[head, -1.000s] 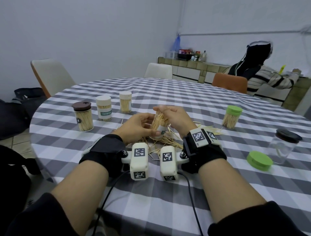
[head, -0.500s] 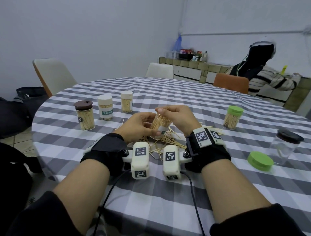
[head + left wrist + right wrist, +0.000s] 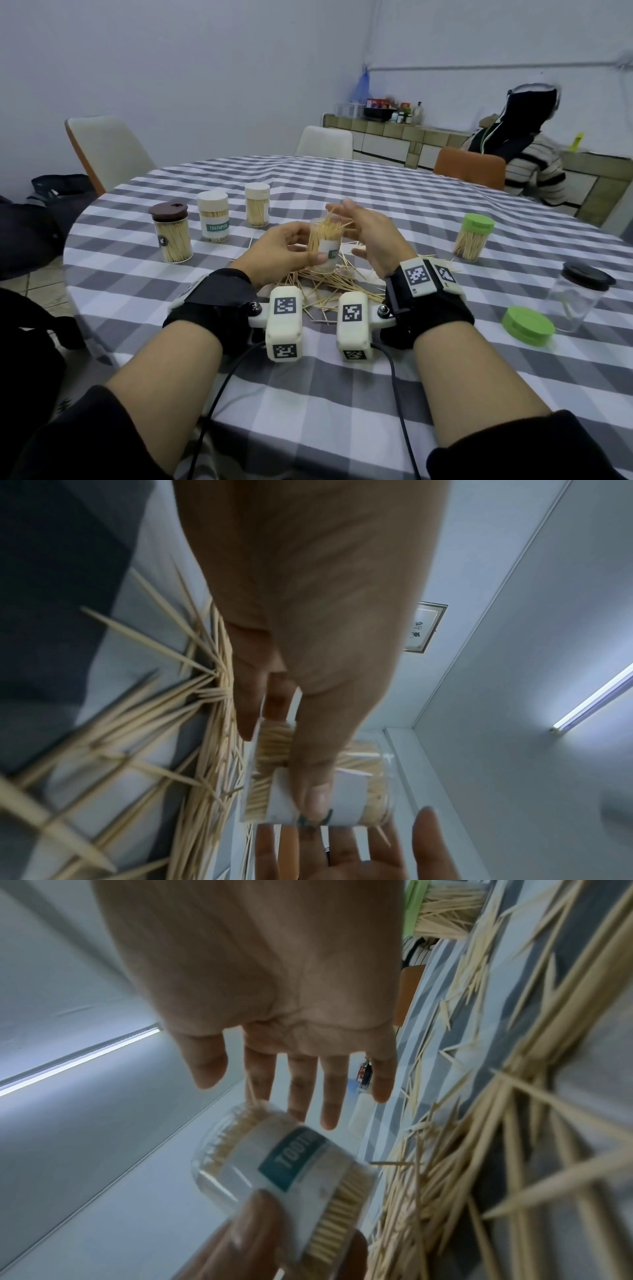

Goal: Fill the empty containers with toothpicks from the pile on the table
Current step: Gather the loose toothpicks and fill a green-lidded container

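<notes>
The toothpick container (image 3: 324, 245) I'm filling is a clear cylinder with a white label, upright over the pile of toothpicks (image 3: 329, 284) in the middle of the worktop (image 3: 342, 394). My left hand (image 3: 274, 253) grips it, thumb across the label and fingers curled round its far side. It is packed with toothpicks whose tips stick out of its open top. My right hand (image 3: 370, 236) is just beside it with fingers spread and nearly straight, holding nothing; the fingertips (image 3: 329, 1118) hover by the rim. I cannot tell whether they touch the protruding sticks. To my left stand three filled containers: a brown-lidded one (image 3: 170, 233), a white one (image 3: 213, 221) with a label, and a cream-lidded one (image 3: 257, 205). To my right stand a green-lidded container (image 3: 472, 237), a loose green lid (image 3: 527, 325) and an empty clear jar (image 3: 579, 294) with a dark cap.
</notes>
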